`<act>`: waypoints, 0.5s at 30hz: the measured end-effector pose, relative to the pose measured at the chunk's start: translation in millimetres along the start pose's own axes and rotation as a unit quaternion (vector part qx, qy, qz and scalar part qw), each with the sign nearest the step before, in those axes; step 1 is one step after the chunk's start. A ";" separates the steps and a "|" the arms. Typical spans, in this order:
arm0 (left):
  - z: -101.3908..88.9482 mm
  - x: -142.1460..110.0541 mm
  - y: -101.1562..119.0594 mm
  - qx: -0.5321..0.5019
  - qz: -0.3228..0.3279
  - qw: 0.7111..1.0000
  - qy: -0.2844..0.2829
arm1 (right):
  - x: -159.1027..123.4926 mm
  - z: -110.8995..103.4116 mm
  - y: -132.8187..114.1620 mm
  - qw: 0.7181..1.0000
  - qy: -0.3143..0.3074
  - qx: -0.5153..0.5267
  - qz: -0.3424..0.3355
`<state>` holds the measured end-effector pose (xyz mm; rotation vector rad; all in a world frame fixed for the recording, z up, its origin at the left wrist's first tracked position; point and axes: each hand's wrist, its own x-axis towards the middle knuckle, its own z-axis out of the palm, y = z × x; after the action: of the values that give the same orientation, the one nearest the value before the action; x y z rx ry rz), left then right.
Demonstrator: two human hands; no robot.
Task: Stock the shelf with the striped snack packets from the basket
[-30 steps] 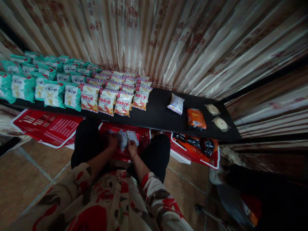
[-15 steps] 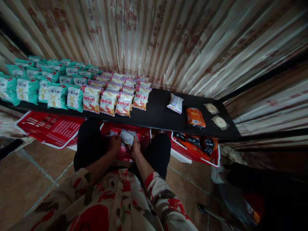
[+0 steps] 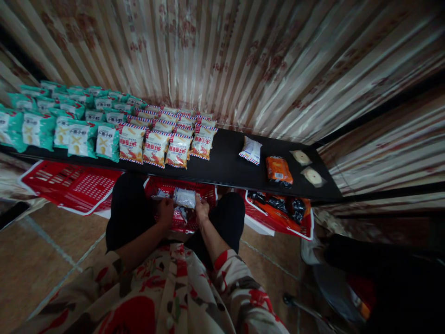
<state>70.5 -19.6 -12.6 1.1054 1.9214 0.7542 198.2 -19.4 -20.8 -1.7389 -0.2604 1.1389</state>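
Between my knees stands a red plastic basket (image 3: pixel 212 189) with small silvery snack bags in it. My right hand (image 3: pixel 202 208) is closed on the right end of a pale silvery snack bag (image 3: pixel 185 198), thumb on top, above the basket. My left hand (image 3: pixel 165 212) has its fingers curled at the basket's left side, against another silvery snack bag (image 3: pixel 160 194). Whether it grips that bag is hard to make out in the dim light. Orange-and-white snack bags (image 3: pixel 178 150) stand in rows on the black table just beyond the basket.
Several teal snack bags (image 3: pixel 81 139) fill the left of the black table (image 3: pixel 227 164). To the right lie a single snack bag (image 3: pixel 251 150), an orange packet (image 3: pixel 279 170) and two round pale packaged items (image 3: pixel 312 176). Red baskets (image 3: pixel 69 185) flank my legs; a curtain (image 3: pixel 222 60) hangs behind.
My right hand has shifted slightly right and now holds the silvery bag by its right end, the bag lying flatter. My left hand has moved a little lower. The table goods are unchanged.
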 end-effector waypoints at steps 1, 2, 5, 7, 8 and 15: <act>-0.5 -1.3 -1.2 0.000 0.005 1.000 -0.003 | 1.8 -1.5 -0.4 1.000 -0.004 -0.004 -0.006; -1.1 -2.6 -2.1 0.001 0.011 1.000 -0.004 | 3.3 -2.8 -1.0 1.000 -0.007 -0.008 -0.011; -3.7 -6.0 -1.7 0.007 0.037 0.999 -0.004 | 5.1 -6.3 -3.5 0.999 -0.013 -0.029 -0.017; -6.2 -7.8 -0.1 0.009 0.065 0.998 -0.001 | 4.8 -8.3 -5.4 0.999 -0.017 -0.047 -0.017; -7.6 -8.4 0.5 0.014 0.096 0.995 -0.006 | 4.3 -9.0 -6.2 0.998 -0.020 -0.057 -0.016; -15.0 -7.1 -11.1 0.109 0.422 0.894 -0.101 | 3.3 -7.9 -9.6 0.995 -0.036 -0.098 -0.006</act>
<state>55.3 -32.5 -11.2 2.1236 1.3198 0.8250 209.2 -17.6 -14.3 -1.8660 -0.4382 1.2019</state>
